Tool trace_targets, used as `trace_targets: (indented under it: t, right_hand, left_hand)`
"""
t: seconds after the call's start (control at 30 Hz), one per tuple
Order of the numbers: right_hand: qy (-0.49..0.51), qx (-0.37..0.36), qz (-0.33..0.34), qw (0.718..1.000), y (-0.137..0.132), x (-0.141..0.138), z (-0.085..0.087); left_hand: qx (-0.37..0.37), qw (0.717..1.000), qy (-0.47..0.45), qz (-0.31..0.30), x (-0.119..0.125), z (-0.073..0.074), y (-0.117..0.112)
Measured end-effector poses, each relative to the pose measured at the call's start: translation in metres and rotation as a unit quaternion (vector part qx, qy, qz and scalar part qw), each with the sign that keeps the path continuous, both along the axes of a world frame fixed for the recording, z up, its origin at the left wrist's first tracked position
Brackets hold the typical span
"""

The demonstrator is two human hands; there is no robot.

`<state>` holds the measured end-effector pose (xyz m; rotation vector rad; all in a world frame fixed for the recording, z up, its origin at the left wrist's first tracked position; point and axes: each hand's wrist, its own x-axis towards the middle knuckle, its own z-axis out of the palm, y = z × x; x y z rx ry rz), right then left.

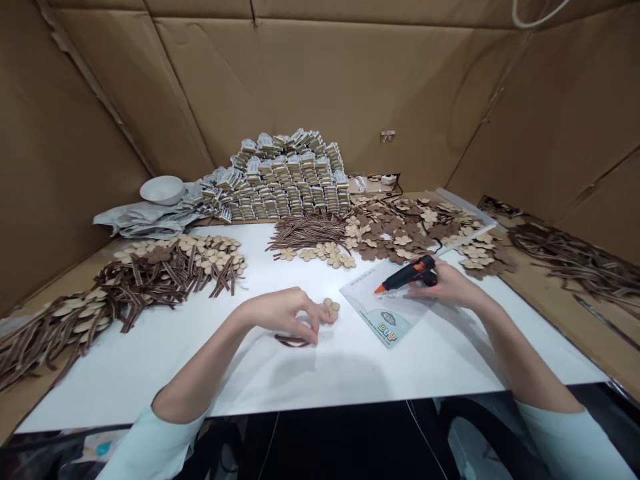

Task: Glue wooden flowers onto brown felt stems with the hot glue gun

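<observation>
My right hand (447, 283) is wrapped around a black and orange hot glue gun (407, 273). Its orange nozzle points left and slightly down, above a printed card with "DIY" lettering (373, 313). My left hand (293, 313) is closed near the middle of the white table, its thumb and a finger pinched at the end of a short brown strip with light stitching (291, 342). Another fingertip of that hand touches a beige flower cutout (331, 308). The pinching fingertips hide the strip's right end.
Small stacked tags or packets (295, 177) rise at the back. Brown strips (310, 232) and flower cutouts (400, 227) are heaped before and beside them. More strips and flowers (165, 273) pile up at left, more strips (570, 257) at right. A white bowl (163, 191) stands back left. Cardboard walls (320, 80) enclose the table.
</observation>
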<state>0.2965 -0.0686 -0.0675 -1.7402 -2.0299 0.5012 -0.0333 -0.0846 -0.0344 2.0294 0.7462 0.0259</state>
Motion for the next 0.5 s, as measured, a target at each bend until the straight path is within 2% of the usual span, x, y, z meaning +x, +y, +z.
trace_targets:
  t: [0.1,0.3,0.5]
  right_hand:
    - [0.02,-0.062,0.033,0.997,0.002,-0.003,-0.004]
    - [-0.025,-0.028,-0.027,0.999,-0.001,-0.01,-0.009]
    - [-0.104,0.015,-0.108,0.989,-0.012,-0.031,-0.011]
  left_hand:
    - [0.007,0.999,0.041,-0.016,0.003,-0.003,-0.003]
    - [0.007,0.998,0.044,-0.038,0.004,-0.009,-0.001]
    - [0.021,0.999,0.03,-0.028,0.001,-0.013,0.003]
